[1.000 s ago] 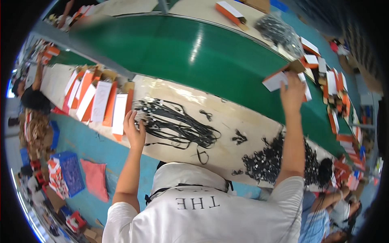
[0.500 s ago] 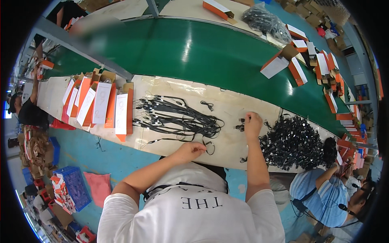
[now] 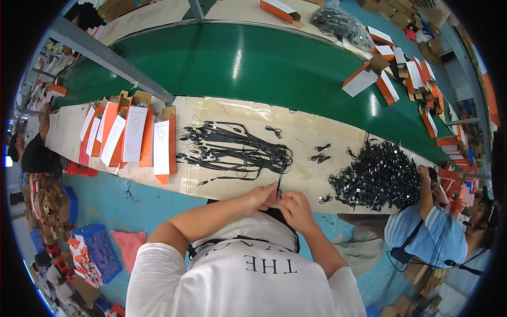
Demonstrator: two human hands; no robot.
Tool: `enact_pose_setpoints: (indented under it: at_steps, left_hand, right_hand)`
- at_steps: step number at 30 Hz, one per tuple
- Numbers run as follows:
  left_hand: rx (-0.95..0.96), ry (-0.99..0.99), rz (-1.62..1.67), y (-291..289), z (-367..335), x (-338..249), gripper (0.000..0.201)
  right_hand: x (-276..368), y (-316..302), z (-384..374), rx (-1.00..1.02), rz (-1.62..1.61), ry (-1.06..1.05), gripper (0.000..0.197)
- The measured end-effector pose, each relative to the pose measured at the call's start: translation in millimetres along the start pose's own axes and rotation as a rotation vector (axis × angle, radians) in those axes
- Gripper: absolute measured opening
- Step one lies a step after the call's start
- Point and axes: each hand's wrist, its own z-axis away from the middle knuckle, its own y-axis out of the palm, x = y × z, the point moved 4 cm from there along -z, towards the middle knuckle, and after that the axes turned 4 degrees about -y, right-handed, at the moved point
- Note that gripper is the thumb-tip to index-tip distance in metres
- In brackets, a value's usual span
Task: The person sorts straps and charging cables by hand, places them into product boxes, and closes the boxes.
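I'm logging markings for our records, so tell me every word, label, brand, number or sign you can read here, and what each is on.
White shirt: large dark lettering, upside down, partly legible; I won't copy printed words.
White-and-orange boxes at left: faint marks on white faces, too blurred to read.
Carton on the green belt: no lettering can be made out.
Black cables: any lettering is too small to read.

White short-sleeved shirt, black printed lettering, thin black strap, bare forearms.
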Motion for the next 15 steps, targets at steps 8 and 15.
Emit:
enact_pose_setpoints:
  at_steps: [8,15]
  left_hand:
    - [0.014,0.761,-0.294,34,37,-61,0.008]
    - [-0.542,1.563,-1.061,52,92,-62,0.021]
  right_hand:
    - [-49,-18,27,-0.203,-0.952,0.655,0.019]
    - [-35,-64,-6,-0.343,-0.686,0.543,0.018]
